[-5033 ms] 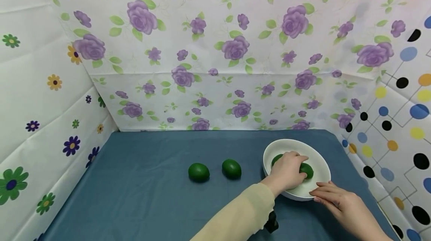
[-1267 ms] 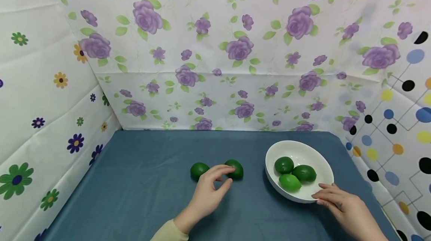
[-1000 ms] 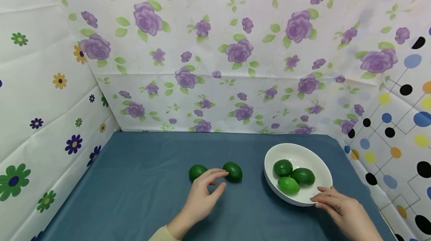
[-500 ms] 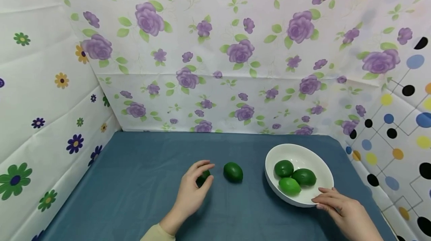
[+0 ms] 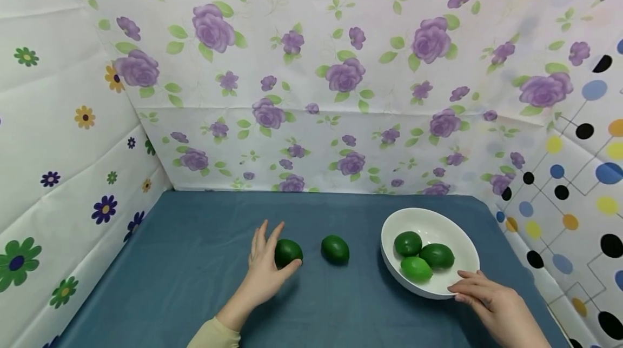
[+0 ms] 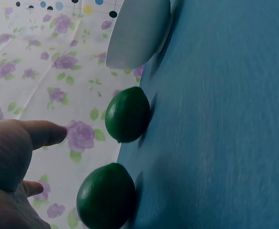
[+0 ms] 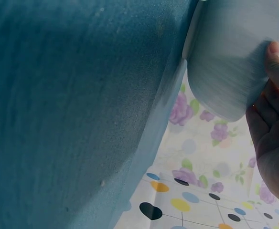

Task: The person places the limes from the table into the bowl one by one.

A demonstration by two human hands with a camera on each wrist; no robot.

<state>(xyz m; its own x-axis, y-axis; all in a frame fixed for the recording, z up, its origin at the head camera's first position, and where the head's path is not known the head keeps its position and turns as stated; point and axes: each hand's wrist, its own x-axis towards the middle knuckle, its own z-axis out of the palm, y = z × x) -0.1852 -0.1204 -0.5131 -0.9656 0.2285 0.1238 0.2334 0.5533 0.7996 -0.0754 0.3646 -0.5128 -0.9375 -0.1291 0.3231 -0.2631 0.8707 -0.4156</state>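
My left hand (image 5: 265,269) is spread around the left dark green lime (image 5: 288,253) on the table, thumb in front of it and fingers behind its left side. In the left wrist view a gap shows between this lime (image 6: 106,196) and the fingers. A second dark lime (image 5: 335,249) lies just to its right. The right hand (image 5: 501,302) pinches the near right rim of a white bowl (image 5: 457,229), thumb outside. Inside the bowl are two dark limes and a lighter green lime (image 5: 416,269). In the right wrist view the thumb (image 7: 275,59) lies against the bowl's outer wall.
A blue cloth (image 5: 219,229) covers the table. Behind it hangs a white sheet with purple roses (image 5: 345,75). Side sheets rise at both edges, flowered (image 5: 102,210) on the left and dotted (image 5: 559,191) on the right, close to the right hand.
My left hand has left the bowl, passed near the right loose lime, then moved left and spread its fingers around the left one. The right hand has stayed at the bowl's rim.
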